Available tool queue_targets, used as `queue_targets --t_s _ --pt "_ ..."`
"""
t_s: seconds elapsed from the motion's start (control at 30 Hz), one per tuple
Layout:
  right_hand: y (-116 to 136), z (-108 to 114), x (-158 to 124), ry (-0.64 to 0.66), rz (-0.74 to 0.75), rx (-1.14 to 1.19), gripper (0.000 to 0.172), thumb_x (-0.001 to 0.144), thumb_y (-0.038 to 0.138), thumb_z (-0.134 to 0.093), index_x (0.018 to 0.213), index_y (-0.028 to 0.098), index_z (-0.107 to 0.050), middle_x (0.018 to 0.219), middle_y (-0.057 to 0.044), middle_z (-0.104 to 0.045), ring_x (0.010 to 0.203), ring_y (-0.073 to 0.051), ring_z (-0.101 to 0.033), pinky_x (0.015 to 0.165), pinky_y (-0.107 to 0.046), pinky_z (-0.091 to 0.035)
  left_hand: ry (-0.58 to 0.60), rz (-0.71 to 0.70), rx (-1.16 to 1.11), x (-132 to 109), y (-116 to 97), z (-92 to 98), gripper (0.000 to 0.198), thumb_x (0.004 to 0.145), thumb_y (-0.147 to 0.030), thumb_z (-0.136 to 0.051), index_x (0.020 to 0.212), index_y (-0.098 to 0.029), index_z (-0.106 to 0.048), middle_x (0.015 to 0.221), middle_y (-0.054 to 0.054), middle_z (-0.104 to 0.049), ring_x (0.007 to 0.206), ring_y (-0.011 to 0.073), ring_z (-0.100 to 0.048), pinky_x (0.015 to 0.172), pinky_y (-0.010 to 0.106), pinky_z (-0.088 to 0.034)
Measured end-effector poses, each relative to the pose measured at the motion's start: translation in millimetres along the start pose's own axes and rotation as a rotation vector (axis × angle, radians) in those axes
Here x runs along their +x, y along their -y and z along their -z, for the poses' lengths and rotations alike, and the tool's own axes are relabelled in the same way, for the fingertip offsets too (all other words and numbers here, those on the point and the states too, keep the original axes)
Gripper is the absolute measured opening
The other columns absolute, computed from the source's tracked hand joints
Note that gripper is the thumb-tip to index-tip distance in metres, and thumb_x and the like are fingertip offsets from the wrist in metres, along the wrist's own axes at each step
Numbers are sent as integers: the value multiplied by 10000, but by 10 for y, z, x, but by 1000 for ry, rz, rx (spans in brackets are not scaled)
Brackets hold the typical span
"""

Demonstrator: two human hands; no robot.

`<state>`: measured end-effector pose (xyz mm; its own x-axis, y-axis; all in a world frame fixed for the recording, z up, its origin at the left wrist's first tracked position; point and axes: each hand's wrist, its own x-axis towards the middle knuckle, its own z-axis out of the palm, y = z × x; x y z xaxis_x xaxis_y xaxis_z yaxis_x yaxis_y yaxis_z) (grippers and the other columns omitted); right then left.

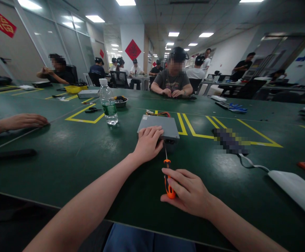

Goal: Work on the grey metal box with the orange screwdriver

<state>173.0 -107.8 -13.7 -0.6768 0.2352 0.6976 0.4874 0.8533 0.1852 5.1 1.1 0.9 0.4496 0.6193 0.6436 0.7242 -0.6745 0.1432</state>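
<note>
A grey metal box (169, 124) that looks like a computer power supply unit lies on the green table, with coloured wires at its far side and a socket on the side facing me. My left hand (149, 141) is over its near left part, fingers on the top and thumb by the front face. In my right hand (190, 190) is an orange and black screwdriver (167, 162), held between thumb and fingers. Its shaft points away from me, with the tip at the box's near face beside my left thumb. Whether the tip sits in a screw I cannot tell.
Left of the box stands a water bottle (110, 101), with a metal bowl (125, 102) behind it. A pixelated dark object (231, 140) and a white device (295, 189) with a cable lie right. Another person's hand (23, 121) rests at left; a person (172, 75) sits opposite.
</note>
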Motion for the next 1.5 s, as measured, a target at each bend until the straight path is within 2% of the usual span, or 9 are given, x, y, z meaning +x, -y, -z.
queue_targets --t_s 0.1,0.27,0.5,0.7,0.87,1.0,1.13,1.23,1.5 --pt "5 9 17 38 -32 24 304 883 371 -509 1020 100 -498 1020 -191 -648 937 -205 -630 758 -327 -528 3 3 -2 3 -4 -1 300 857 -255 -459 1151 -212 -503 1291 57 -519 1202 227 -415 981 406 -281" --pt "22 52 64 126 0 7 283 901 277 -447 1113 105 -523 1075 -174 -630 1023 -213 -597 786 -331 -514 5 3 6 4 -5 -9 297 860 -259 -459 1149 -206 -503 1292 55 -522 1202 222 -417 983 398 -278" --pt "-9 -11 -11 20 0 -1 264 854 320 -575 1002 112 -509 1051 -201 -630 959 -209 -622 751 -332 -525 -5 3 7 5 1 -18 293 857 -256 -462 1143 -203 -500 1286 49 -526 1205 218 -416 987 393 -274" --pt "-14 -2 8 40 -3 -7 275 855 328 -571 1013 106 -529 1035 -187 -637 934 -200 -627 756 -314 -536 2 4 -1 2 1 -7 299 860 -259 -456 1151 -207 -500 1287 56 -523 1207 221 -414 986 402 -281" --pt "-12 35 2 81 4 -46 222 863 274 -559 1038 138 -573 1072 -176 -614 986 -198 -607 795 -310 -528 4 0 -4 0 -7 2 300 859 -254 -455 1153 -205 -497 1286 58 -521 1204 226 -413 985 409 -281" --pt "-22 28 -40 109 3 -54 247 867 123 -480 1104 132 -548 1123 -180 -590 1001 -194 -604 813 -311 -530 3 5 -5 1 -12 3 297 859 -249 -454 1149 -211 -499 1287 57 -521 1204 227 -414 982 408 -280" --pt "-51 6 -46 -16 6 -103 156 842 165 -575 993 133 -553 1024 -161 -628 882 -170 -634 737 -287 -551 1 -1 -3 0 -11 3 295 858 -253 -456 1146 -205 -499 1288 57 -522 1204 223 -415 983 400 -277" --pt "-71 -4 -40 -71 -14 -103 185 817 239 -636 924 125 -537 944 -157 -638 846 -173 -636 698 -282 -561 -2 1 2 -1 -9 2 295 858 -258 -457 1145 -204 -500 1289 58 -521 1201 222 -417 979 400 -280" --pt "-95 -37 -99 42 -10 -127 220 850 85 -511 1061 125 -557 1033 -136 -622 942 -172 -616 791 -294 -541 -8 4 -4 -2 -10 -14 303 851 -249 -461 1149 -215 -505 1285 61 -522 1204 229 -415 978 412 -283"
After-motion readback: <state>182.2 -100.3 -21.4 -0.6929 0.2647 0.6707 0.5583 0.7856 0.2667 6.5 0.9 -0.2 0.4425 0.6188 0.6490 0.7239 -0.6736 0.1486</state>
